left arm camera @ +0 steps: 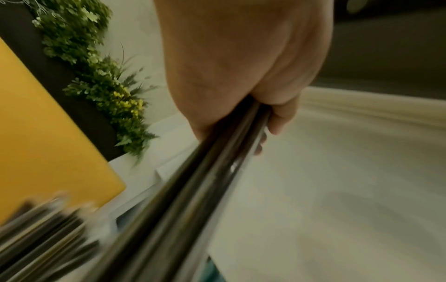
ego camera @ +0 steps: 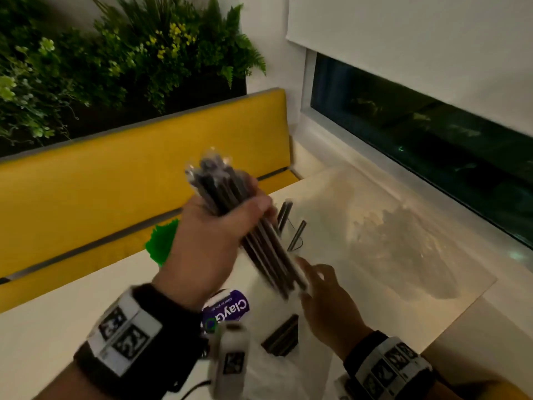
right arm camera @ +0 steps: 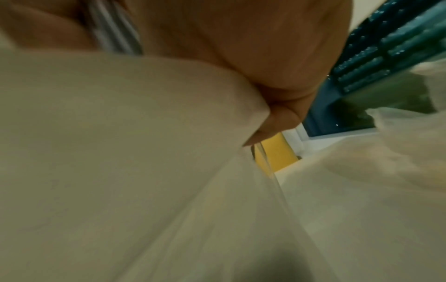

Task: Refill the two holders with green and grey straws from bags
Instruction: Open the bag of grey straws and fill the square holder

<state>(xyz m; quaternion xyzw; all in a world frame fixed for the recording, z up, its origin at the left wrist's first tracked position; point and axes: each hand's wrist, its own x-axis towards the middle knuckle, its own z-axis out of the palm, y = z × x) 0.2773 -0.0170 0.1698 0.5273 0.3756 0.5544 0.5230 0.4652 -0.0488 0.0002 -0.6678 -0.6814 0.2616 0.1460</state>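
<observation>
My left hand (ego camera: 213,235) grips a bundle of grey straws (ego camera: 225,192) in a clear bag, held tilted above the table. The left wrist view shows the same left hand (left arm camera: 241,66) curled round those grey straws (left arm camera: 193,190). At the bundle's lower end, my right hand (ego camera: 320,287) pinches the bag; the right wrist view shows the right hand (right arm camera: 277,57) with thumb and finger on the pale plastic bag (right arm camera: 144,152). Behind the bundle, a few grey straws stand in a holder (ego camera: 291,226). Green straws (ego camera: 162,243) stick up left of my left hand, their holder hidden.
More grey straws (ego camera: 282,339) lie in a white bag near the front edge, beside a purple-labelled tub (ego camera: 230,308). The pale table (ego camera: 403,255) runs right to a window sill (ego camera: 331,140). A yellow bench back (ego camera: 115,183) and plants stand behind.
</observation>
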